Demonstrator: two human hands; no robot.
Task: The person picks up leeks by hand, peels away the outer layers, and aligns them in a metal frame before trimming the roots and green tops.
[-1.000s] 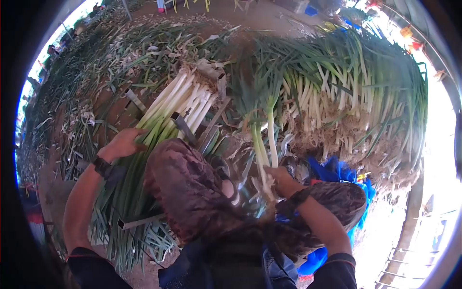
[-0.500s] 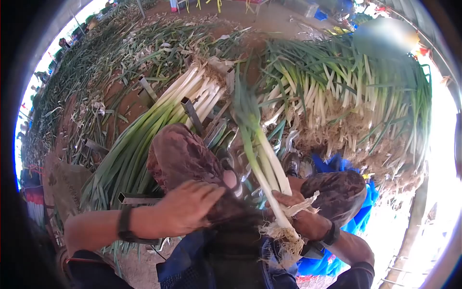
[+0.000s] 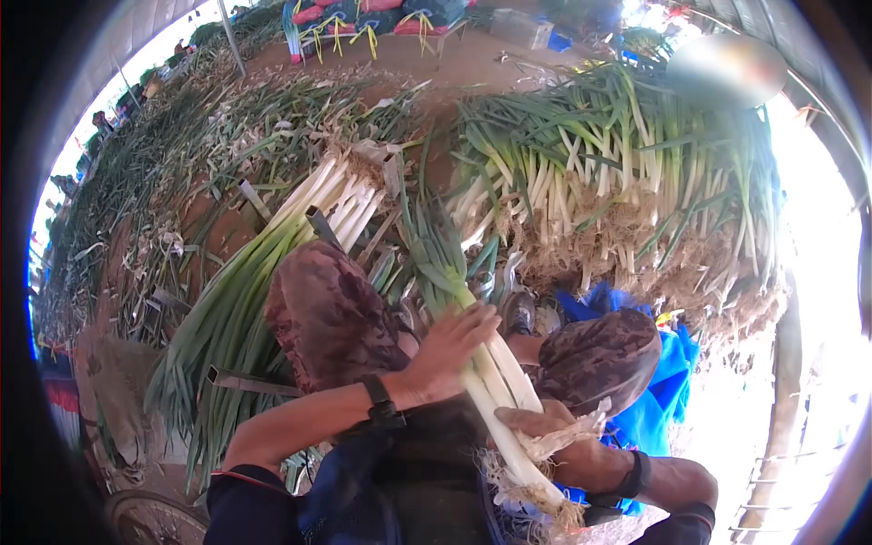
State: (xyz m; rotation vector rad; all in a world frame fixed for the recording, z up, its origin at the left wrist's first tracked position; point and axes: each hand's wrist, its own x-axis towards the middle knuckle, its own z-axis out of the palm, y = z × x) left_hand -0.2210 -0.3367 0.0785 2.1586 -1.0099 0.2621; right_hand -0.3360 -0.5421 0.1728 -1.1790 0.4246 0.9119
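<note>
A few long green onions (image 3: 505, 381) with white stalks and hairy roots slant across my lap, roots toward me and leaves pointing away. Near the root end, my right hand (image 3: 554, 440) is closed around the stalks; a pale, dry strip of peeled skin (image 3: 581, 425) sticks out beside it. Higher up, where white turns to green, my left hand (image 3: 450, 352) lies across the same stalks with its fingers bent over them. To the left of my knee, a bundle of green onions (image 3: 263, 250) rests on a metal frame (image 3: 322, 227), roots at the far end.
A large row of unpeeled green onions (image 3: 627, 173) lies at the right, roots toward me. Loose leaves and trimmings (image 3: 200, 145) cover the ground at the left. A blue sheet (image 3: 658, 381) is by my right knee. Packed bags (image 3: 372, 20) sit on a bench at the back.
My left hand has moved right and forward from above my lap onto the green onion stalks. My right hand still holds them near the roots. The view has shifted slightly.
</note>
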